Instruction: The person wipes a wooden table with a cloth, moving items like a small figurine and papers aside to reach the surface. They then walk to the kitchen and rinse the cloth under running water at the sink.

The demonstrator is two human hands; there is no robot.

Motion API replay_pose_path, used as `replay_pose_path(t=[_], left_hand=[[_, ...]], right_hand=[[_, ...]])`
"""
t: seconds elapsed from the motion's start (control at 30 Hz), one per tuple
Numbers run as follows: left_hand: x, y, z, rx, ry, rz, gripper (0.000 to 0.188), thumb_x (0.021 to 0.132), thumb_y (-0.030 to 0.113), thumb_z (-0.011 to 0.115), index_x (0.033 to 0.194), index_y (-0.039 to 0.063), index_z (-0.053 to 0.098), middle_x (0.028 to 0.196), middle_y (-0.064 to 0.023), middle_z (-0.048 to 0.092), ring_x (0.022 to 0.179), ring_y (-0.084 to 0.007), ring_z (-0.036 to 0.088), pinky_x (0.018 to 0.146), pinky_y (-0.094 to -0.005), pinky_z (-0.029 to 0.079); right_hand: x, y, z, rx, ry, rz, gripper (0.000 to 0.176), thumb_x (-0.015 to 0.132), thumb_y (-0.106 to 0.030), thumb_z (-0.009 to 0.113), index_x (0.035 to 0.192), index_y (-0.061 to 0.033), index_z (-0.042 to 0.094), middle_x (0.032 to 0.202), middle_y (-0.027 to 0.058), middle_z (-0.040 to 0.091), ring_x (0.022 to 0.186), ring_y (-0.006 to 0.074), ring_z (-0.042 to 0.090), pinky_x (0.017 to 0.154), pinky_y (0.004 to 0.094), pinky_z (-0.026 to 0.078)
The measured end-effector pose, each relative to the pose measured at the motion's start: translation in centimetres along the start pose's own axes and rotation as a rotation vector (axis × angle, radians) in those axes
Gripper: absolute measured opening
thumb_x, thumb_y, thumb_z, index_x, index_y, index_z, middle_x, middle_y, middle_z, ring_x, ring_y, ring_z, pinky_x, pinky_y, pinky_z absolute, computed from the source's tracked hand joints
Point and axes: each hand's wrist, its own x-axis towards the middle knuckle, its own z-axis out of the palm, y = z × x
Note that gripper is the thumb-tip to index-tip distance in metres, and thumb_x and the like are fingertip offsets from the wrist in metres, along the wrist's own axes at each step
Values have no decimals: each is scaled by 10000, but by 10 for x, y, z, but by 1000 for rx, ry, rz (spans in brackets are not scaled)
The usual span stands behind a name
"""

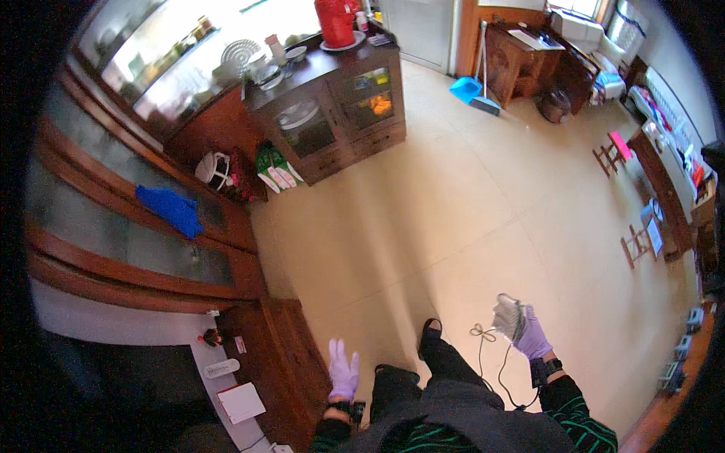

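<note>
My left hand (pixel 344 368), in a lilac glove, hangs beside the wooden cabinet (pixel 289 340) at the lower left. Its fingers are spread and it holds nothing. My right hand (pixel 531 335), gloved alike, is shut on a crumpled grey cloth (pixel 508 317) above the tiled floor (pixel 408 226). A thin cable (pixel 501 368) loops beside the cloth and runs down by the dark band on my right wrist. Another band with a small device sits on my left wrist. One dark sandal (pixel 430 335) shows on the floor.
Ahead stands a dark wooden sideboard (pixel 362 139) bearing a red container (pixel 335 25) and dishes. A blue dustpan (pixel 467 89) and broom (pixel 485 106) stand farther back. Small stools (pixel 637 243) line the right. A blue cloth (pixel 170 209) hangs on the glazed wooden door (pixel 130 255) at left.
</note>
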Motion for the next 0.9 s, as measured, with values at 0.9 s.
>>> replay_pose_path(t=[0.9], left_hand=[[418,165,34,184,-271,150,507,1016,343,621,1409,32,543,1577,-260,406,1346,-423,527,1096,-466,478]], right_hand=[[155,-175,-12,241,290,-277,637,1095,-422,471,1571,-12,371,1604,153,434,1455,304,440,1252,451,317]])
